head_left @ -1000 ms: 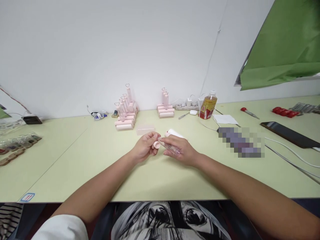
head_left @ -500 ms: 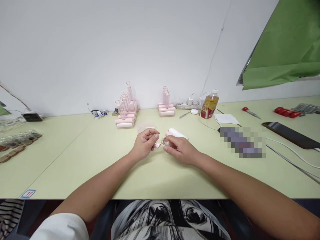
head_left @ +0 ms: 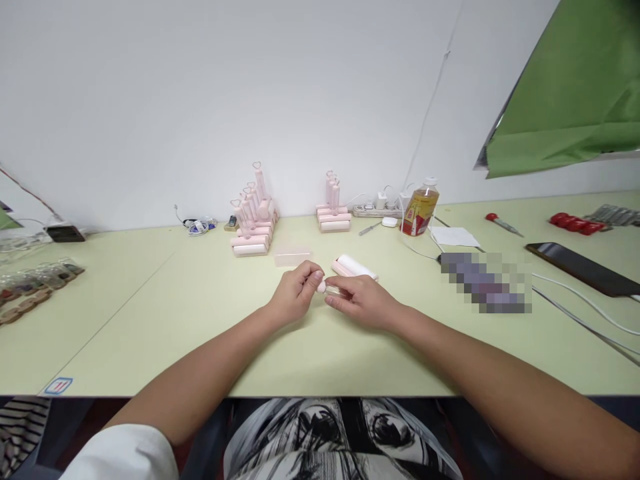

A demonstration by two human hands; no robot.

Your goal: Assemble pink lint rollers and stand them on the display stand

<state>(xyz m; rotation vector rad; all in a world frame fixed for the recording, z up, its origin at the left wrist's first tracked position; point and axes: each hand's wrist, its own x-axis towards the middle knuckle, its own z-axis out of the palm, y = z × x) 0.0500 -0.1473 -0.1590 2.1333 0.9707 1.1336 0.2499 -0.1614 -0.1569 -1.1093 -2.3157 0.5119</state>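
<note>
Over the near middle of the table, my left hand (head_left: 295, 292) pinches a small pale pink cap (head_left: 321, 287). My right hand (head_left: 365, 300) is closed around a clear tube (head_left: 334, 291), mostly hidden by the fingers. Cap and tube meet end to end between the two hands; how far the cap sits on the tube I cannot tell. Just behind my right hand lies a pink and white roller-shaped piece (head_left: 355, 268). Behind my left hand is a translucent pink lid-like piece (head_left: 293, 255).
Pink pieces with upright clear tubes stand in a left group (head_left: 253, 240) and a smaller group (head_left: 334, 223) by the wall. To the right are a screwdriver (head_left: 370, 229), a drink bottle (head_left: 421, 210), a phone (head_left: 583, 268) and cables. Small glass bottles (head_left: 40, 280) lie far left.
The cap and the tube's open end, apart before, now touch. My left hand has moved slightly right towards my right hand, which has hardly moved.
</note>
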